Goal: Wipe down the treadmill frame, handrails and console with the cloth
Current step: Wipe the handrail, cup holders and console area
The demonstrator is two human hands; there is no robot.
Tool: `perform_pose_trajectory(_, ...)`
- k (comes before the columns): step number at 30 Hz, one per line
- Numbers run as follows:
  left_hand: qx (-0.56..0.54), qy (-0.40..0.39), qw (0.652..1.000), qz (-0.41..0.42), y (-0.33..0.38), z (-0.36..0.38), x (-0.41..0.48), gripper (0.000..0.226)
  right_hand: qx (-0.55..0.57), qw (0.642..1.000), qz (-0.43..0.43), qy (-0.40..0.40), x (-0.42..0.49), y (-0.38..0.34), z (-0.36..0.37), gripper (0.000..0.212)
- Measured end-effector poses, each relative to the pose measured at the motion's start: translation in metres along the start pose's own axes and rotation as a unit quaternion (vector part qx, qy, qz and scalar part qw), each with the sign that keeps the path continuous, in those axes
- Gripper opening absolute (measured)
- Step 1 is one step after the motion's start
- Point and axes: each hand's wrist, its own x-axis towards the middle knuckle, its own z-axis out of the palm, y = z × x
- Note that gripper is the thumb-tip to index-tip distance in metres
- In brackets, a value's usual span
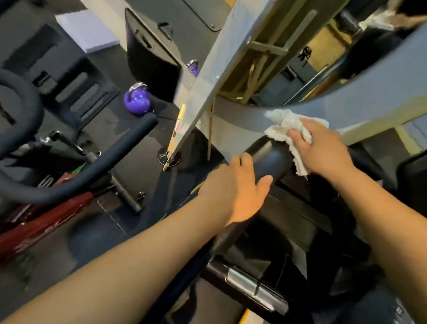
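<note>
Two bare forearms reach in from the bottom edge, nearest the camera. The left hand [238, 189] lies over the black padded handrail [270, 159], palm on top, fingers curling down its far side and thumb lying along the near side, so it grips the bar. The right hand [317, 146] presses a white cloth [284, 123] against the treadmill where the handrail meets the grey frame [369, 104]; the fingers are close together and bent over the fabric, holding it bunched against the surface.

The cloth is crumpled and a little dingy, with frayed, ragged edges; part of it spreads up onto the curved grey frame and a tail hangs down below the wrist beside the handrail. The frame is pale grey-blue with a dull sheen, curving across the upper right. A flat grey upright [210, 89] slants down to a round foot on the dark floor and carries a yellow label near its lower end.

Below the hands a chrome grip sensor [256, 287] sits on a dark bar. To the left stand a purple kettlebell [137, 101] and the black foam-covered handlebars of another machine [106, 158].
</note>
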Motion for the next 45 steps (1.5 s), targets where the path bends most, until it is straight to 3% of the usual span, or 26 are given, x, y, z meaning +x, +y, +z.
perform_pose_trajectory(2, -0.017, -0.021, 1.0, 0.007, -0.005, 0.0, 0.006, 0.061, 0.025, 0.996, 0.081, 0.023, 0.019, 0.01, 0.005, 0.037)
perform_pose_trajectory(4, -0.007, -0.032, 0.999, 0.021, -0.008, -0.002, 0.008, 0.064, 0.016, 0.995, 0.082, 0.053, 0.027, -0.001, 0.014, 0.042)
perform_pose_trajectory(6, -0.005, -0.036, 0.999, 0.027, -0.008, -0.003, 0.006, 0.064, -0.007, 0.998, -0.015, 0.059, 0.02, -0.021, 0.022, 0.048)
perform_pose_trajectory(8, -0.012, -0.039, 0.999, 0.018, -0.006, -0.002, 0.006, 0.062, 0.021, 0.991, -0.131, 0.011, -0.004, -0.03, 0.026, 0.042)
perform_pose_trajectory(11, -0.014, -0.036, 0.999, 0.009, -0.004, -0.002, 0.006, 0.061, 0.054, 0.983, -0.171, -0.034, -0.021, -0.007, 0.02, 0.052)
perform_pose_trajectory(13, -0.019, -0.032, 0.999, 0.004, -0.005, -0.003, 0.006, 0.061, 0.039, 0.992, -0.117, -0.004, 0.0, 0.018, 0.016, 0.057)
perform_pose_trajectory(17, -0.033, -0.03, 0.999, 0.004, -0.006, -0.005, 0.006, 0.062, 0.044, 0.988, 0.148, 0.015, 0.035, 0.06, 0.002, 0.047)
perform_pose_trajectory(18, -0.031, -0.027, 0.999, 0.005, -0.006, -0.004, 0.007, 0.059, 0.023, 0.986, 0.162, 0.026, 0.035, 0.055, 0.005, 0.044)
perform_pose_trajectory(21, -0.024, -0.025, 0.999, 0.002, -0.004, -0.003, 0.007, 0.057, 0.008, 0.994, -0.004, 0.106, 0.021, 0.022, 0.019, 0.035)
perform_pose_trajectory(23, -0.026, -0.024, 0.999, 0.003, -0.004, -0.004, 0.007, 0.054, 0.039, 0.989, -0.116, 0.085, 0.007, 0.018, 0.022, 0.034)
perform_pose_trajectory(24, -0.029, -0.023, 0.999, 0.003, -0.004, -0.004, 0.006, 0.051, 0.037, 0.99, -0.121, 0.065, 0.006, 0.028, 0.018, 0.035)
perform_pose_trajectory(25, -0.031, -0.025, 0.999, 0.002, -0.004, -0.005, 0.006, 0.051, 0.024, 0.995, -0.089, 0.05, 0.007, 0.042, 0.012, 0.036)
perform_pose_trajectory(27, -0.033, -0.027, 0.999, -0.002, -0.004, -0.006, 0.005, 0.054, -0.023, 0.997, 0.062, 0.041, 0.014, 0.077, 0.002, 0.04)
perform_pose_trajectory(29, -0.037, -0.024, 0.999, -0.002, -0.004, -0.007, 0.004, 0.055, -0.025, 0.977, 0.206, 0.046, 0.012, 0.1, -0.003, 0.039)
perform_pose_trajectory(31, -0.037, -0.022, 0.999, -0.001, -0.003, -0.007, 0.005, 0.055, -0.02, 0.966, 0.248, 0.066, 0.001, 0.103, 0.001, 0.034)
perform_pose_trajectory(35, -0.023, -0.014, 1.0, -0.003, 0.001, -0.004, 0.005, 0.052, -0.053, 0.972, 0.194, 0.122, -0.004, 0.088, 0.012, 0.026)
perform_pose_trajectory(37, -0.02, -0.012, 1.0, -0.009, 0.002, -0.004, 0.005, 0.053, -0.03, 0.981, 0.159, 0.104, 0.004, 0.061, 0.012, 0.023)
perform_pose_trajectory(41, -0.027, -0.01, 1.0, -0.005, -0.001, -0.003, 0.005, 0.054, 0.022, 0.997, -0.01, 0.067, -0.013, -0.02, 0.022, 0.032)
perform_pose_trajectory(45, -0.062, 0.002, 0.998, 0.013, -0.01, 0.0, 0.005, 0.043, 0.084, 0.992, -0.091, -0.022, -0.067, -0.03, 0.018, 0.037)
